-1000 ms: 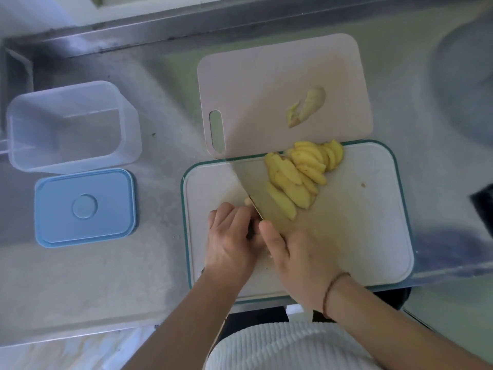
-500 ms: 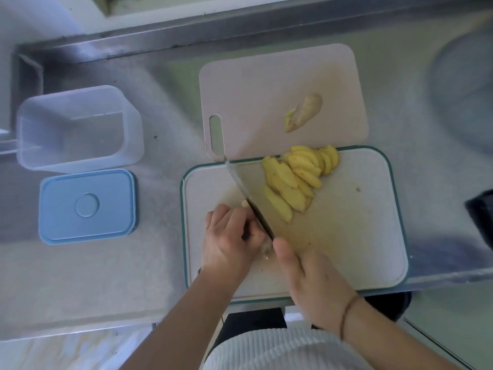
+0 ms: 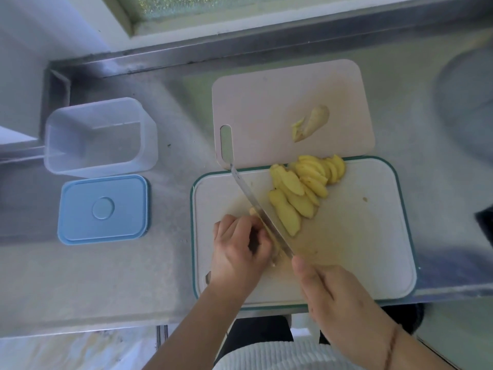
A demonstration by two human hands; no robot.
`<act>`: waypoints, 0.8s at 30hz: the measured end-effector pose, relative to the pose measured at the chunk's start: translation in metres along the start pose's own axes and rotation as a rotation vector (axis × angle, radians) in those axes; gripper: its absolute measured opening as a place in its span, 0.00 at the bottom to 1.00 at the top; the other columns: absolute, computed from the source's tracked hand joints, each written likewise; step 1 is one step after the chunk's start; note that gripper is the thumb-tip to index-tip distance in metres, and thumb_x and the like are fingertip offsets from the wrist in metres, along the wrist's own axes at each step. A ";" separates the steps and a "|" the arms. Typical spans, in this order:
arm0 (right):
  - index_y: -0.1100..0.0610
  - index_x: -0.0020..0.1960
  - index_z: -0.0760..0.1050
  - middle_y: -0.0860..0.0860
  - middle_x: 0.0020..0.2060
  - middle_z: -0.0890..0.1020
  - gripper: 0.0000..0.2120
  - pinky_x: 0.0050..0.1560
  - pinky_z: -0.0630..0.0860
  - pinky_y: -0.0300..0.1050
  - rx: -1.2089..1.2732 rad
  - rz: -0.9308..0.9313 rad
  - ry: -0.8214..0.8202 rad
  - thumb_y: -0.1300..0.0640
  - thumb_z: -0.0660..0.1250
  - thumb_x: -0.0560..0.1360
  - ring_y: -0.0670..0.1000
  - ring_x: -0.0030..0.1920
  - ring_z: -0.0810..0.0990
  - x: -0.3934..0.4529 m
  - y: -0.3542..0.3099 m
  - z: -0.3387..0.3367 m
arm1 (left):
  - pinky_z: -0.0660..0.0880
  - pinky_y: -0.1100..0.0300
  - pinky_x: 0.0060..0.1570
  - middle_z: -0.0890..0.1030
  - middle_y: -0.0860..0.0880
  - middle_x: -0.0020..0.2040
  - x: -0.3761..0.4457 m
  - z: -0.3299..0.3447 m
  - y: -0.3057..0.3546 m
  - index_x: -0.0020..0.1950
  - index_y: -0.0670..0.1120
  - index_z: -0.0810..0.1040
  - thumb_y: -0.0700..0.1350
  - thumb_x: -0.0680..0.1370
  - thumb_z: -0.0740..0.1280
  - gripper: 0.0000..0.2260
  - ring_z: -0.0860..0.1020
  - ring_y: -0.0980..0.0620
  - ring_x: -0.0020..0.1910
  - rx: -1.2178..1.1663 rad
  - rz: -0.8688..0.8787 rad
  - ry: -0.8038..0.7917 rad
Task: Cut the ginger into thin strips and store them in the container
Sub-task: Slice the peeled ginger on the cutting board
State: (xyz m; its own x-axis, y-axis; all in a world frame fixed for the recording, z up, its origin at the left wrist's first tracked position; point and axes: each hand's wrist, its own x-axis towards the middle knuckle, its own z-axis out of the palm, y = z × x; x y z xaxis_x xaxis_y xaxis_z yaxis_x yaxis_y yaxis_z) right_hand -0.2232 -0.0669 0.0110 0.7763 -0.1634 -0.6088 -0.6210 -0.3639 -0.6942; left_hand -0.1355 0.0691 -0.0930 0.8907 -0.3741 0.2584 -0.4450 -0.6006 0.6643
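Two hands work over the near cutting board, a white one with a green rim. Under the curled fingers of the left hand sits a small piece of ginger, only its far tip showing past the knuckles; the fingers bend down onto it and pin it to the board, the wrist coming in from the lower left. The right hand is wrapped round the handle of a knife, thumb laid forward toward the blade; the handle itself is hidden inside the grip. One long blade runs diagonally away from that hand, its edge down beside the left knuckles and its tip reaching the far rim of the board. A thin cord bracelet circles the right wrist.

Just right of the blade lies one overlapping heap of yellow ginger slices, too tightly stacked to count surely, fanned toward the board's far edge. Beyond it a second board, pale pink with a slot handle, lies partly tucked against the first and carries one uncut ginger knob.

Well to the left on the steel counter stands one clear container, open, and just in front of it lies one blue lid, flat.
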 end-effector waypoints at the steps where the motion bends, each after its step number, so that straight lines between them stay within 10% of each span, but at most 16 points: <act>1: 0.53 0.26 0.61 0.47 0.20 0.69 0.32 0.31 0.66 0.38 -0.005 0.004 0.001 0.26 0.44 0.69 0.45 0.25 0.68 -0.003 0.000 0.001 | 0.67 0.58 0.44 0.73 0.56 0.33 0.000 0.000 0.001 0.37 0.44 0.75 0.41 0.73 0.65 0.05 0.66 0.56 0.37 -0.002 0.005 0.009; 6: 0.55 0.26 0.60 0.46 0.21 0.70 0.33 0.31 0.65 0.38 -0.016 0.030 0.013 0.27 0.44 0.70 0.47 0.27 0.69 -0.009 0.002 0.004 | 0.62 0.60 0.44 0.59 0.66 0.34 0.003 0.002 0.003 0.35 0.47 0.70 0.40 0.72 0.66 0.08 0.59 0.58 0.38 -0.012 0.041 0.060; 24: 0.56 0.29 0.65 0.37 0.31 0.76 0.46 0.34 0.67 0.32 -0.047 0.073 0.032 0.16 0.31 0.56 0.42 0.34 0.73 -0.017 0.000 0.008 | 0.63 0.58 0.42 0.59 0.71 0.35 0.005 0.002 -0.001 0.33 0.49 0.67 0.36 0.70 0.69 0.13 0.59 0.59 0.37 -0.058 0.041 0.055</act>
State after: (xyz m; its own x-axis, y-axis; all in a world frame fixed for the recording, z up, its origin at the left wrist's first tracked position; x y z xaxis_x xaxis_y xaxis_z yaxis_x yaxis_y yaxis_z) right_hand -0.2368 -0.0566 0.0181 0.7327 -0.2198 -0.6441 -0.6708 -0.3928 -0.6290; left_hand -0.1314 0.0661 -0.0938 0.8764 -0.3572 0.3229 -0.4762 -0.5434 0.6914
